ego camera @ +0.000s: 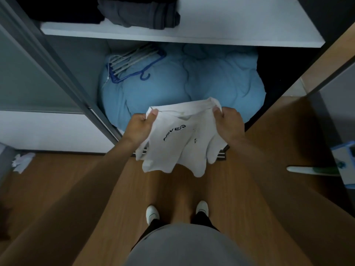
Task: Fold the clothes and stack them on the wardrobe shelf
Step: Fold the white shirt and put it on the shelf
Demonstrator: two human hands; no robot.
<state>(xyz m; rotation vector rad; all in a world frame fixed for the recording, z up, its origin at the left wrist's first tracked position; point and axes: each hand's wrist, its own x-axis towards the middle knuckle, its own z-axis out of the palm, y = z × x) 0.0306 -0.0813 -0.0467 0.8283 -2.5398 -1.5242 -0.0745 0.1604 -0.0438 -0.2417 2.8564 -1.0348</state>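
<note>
The left hand (141,124) and the right hand (228,121) each pinch a top corner of a white shirt (178,143), which hangs unfolded before the wardrobe. Dark folded clothes (138,13) already lie on the shelf (240,25); this shirt is still to fold and stack.

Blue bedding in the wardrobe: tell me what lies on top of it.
A bundle of hangers, blue and pale, lies on the blue bedding, left rear. The white shelf hides its back; the white T-shirt, gripped by the left hand and right hand, covers its front.
</note>
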